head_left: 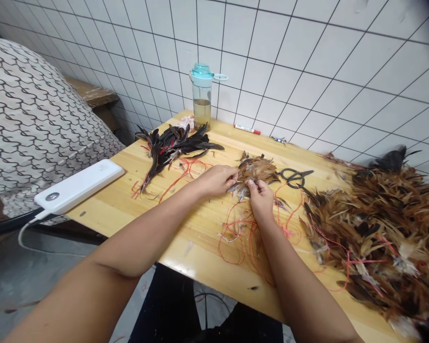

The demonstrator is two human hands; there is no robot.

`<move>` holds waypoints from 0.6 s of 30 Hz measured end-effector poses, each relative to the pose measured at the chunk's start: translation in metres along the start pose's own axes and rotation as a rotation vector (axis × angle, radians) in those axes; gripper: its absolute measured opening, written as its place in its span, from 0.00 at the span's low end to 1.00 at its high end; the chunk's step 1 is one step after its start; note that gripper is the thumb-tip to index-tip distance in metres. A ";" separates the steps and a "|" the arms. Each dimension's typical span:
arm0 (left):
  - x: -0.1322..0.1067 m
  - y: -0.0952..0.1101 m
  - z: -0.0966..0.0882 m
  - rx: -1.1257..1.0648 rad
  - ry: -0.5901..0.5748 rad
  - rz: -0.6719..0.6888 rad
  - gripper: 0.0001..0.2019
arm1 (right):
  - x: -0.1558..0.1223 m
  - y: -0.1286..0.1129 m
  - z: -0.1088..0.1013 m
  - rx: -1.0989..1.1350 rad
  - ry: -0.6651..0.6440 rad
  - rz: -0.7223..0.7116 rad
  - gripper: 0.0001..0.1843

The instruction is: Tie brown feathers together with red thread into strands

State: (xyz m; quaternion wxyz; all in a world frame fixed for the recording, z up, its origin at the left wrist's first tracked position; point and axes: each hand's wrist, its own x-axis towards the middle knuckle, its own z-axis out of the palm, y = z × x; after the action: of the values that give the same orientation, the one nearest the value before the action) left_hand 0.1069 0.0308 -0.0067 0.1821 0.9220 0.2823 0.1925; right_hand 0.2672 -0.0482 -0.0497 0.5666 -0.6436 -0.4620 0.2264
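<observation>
The left hand (pixel 224 180) is closed at the tuft (pixel 260 169), its hold unclear; the right hand (pixel 262 197) pinches the tuft, toward the table's (pixel 196 238) far edge; scissors (pixel 299 178) lie just beside; black feathers (pixel 175 146) lie near the left edge, a bottle (pixel 202 107) at the far-left corner.

The sole view, head-worn, looks forward and down from above the near edge of the worktop (pixel 200 247), close to the hands (pixel 262 200), taking in the tiled wall (pixel 271 57) beyond the worktop and the wearer's lap (pixel 168 305) below it.
</observation>
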 end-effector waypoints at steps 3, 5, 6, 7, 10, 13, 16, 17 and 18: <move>-0.001 0.005 -0.005 0.022 -0.020 0.017 0.08 | 0.001 0.003 0.000 -0.082 -0.013 -0.070 0.16; -0.001 0.007 -0.006 0.072 -0.006 0.040 0.09 | 0.002 0.004 0.000 -0.142 -0.012 -0.128 0.16; -0.001 0.008 -0.006 0.098 0.006 0.049 0.09 | 0.002 0.005 0.000 -0.168 -0.015 -0.152 0.17; -0.001 0.009 -0.005 0.122 0.017 0.056 0.09 | 0.002 0.005 0.000 -0.190 -0.018 -0.172 0.17; -0.001 0.009 -0.003 0.199 0.040 0.061 0.11 | 0.002 0.005 0.001 -0.232 -0.039 -0.203 0.16; -0.002 0.010 -0.002 0.269 0.063 0.073 0.12 | 0.002 0.004 0.001 -0.241 -0.070 -0.211 0.15; -0.002 0.012 -0.002 0.303 0.081 0.090 0.11 | 0.002 0.003 0.001 -0.226 -0.112 -0.225 0.15; -0.002 0.013 -0.002 0.305 0.083 0.095 0.10 | 0.002 0.002 0.001 -0.220 -0.126 -0.231 0.15; -0.002 0.013 -0.002 0.300 0.083 0.099 0.09 | 0.002 0.002 0.002 -0.217 -0.140 -0.237 0.15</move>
State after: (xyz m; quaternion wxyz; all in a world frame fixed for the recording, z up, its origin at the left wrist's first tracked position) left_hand 0.1105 0.0196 0.0005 0.0208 0.9429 0.2693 0.1948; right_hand 0.2676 -0.0456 -0.0519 0.4832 -0.6244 -0.5948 0.1510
